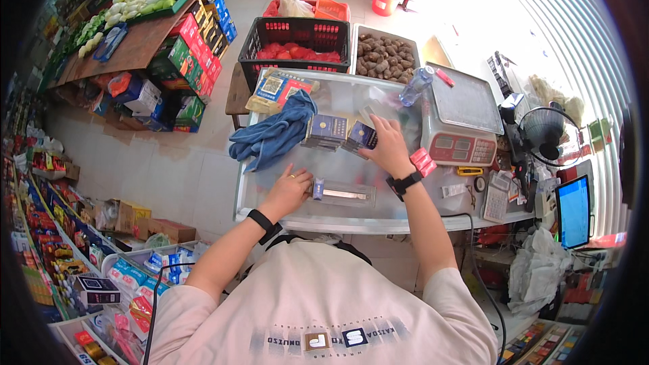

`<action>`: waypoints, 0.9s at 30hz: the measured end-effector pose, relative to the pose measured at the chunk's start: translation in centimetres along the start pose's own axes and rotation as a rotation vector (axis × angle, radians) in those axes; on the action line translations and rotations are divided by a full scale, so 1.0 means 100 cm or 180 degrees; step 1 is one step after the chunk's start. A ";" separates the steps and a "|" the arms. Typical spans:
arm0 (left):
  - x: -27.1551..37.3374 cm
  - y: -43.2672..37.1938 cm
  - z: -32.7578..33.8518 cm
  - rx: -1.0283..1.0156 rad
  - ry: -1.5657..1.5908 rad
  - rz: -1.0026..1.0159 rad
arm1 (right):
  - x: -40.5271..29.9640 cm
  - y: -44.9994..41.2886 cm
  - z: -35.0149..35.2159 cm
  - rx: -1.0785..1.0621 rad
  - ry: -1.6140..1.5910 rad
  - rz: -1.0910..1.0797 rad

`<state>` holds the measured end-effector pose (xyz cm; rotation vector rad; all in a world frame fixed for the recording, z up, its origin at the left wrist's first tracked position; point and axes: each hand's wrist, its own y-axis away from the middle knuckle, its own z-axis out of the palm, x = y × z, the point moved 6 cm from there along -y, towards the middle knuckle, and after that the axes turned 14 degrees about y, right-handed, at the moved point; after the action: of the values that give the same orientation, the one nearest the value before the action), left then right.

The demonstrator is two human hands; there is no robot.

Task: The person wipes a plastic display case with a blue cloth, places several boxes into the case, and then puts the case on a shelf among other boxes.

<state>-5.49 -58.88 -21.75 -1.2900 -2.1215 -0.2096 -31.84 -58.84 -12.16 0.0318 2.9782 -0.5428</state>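
On the glass-topped counter (274, 182), my right hand (389, 146) has its thumb and fingers around a short stack of dark blue packs (363, 134), apparently cigarette packs. A wider stack of similar blue packs (327, 129) stands just left of it. My left hand (288, 191) rests with fingers apart at the left end of a clear plastic pusher tray (355, 194). One small blue pack (318, 189) stands in that tray, close to my left fingertips. A crumpled blue cloth (276, 132) lies left of the stacks. Red packs (423, 161) lie beside my right wrist.
A digital scale (459, 126) stands on the right, with a plastic bottle (417, 86) against its left side. A calculator (497, 195), yellow cutter (469, 171), fan (545, 132) and monitor (574, 212) are further right. Beyond the counter sit a black crate (296, 35) and a bin of taro-like roots (385, 56).
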 end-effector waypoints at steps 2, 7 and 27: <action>0.001 -0.001 0.000 -0.0022 -0.0007 0.0011 | 0.001 -0.005 0.013 -0.0263 0.0084 0.0039; -0.002 0.000 0.002 0.0021 0.0039 -0.0041 | 0.002 -0.001 0.012 -0.0447 0.0017 0.0209; 0.001 0.002 -0.001 0.0032 -0.0017 0.0008 | -0.012 0.075 -0.009 -0.0949 -0.4305 0.1594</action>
<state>-5.32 -58.75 -21.61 -1.2886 -2.1227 -0.1944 -30.42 -51.55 -13.81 0.2546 1.5975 0.0165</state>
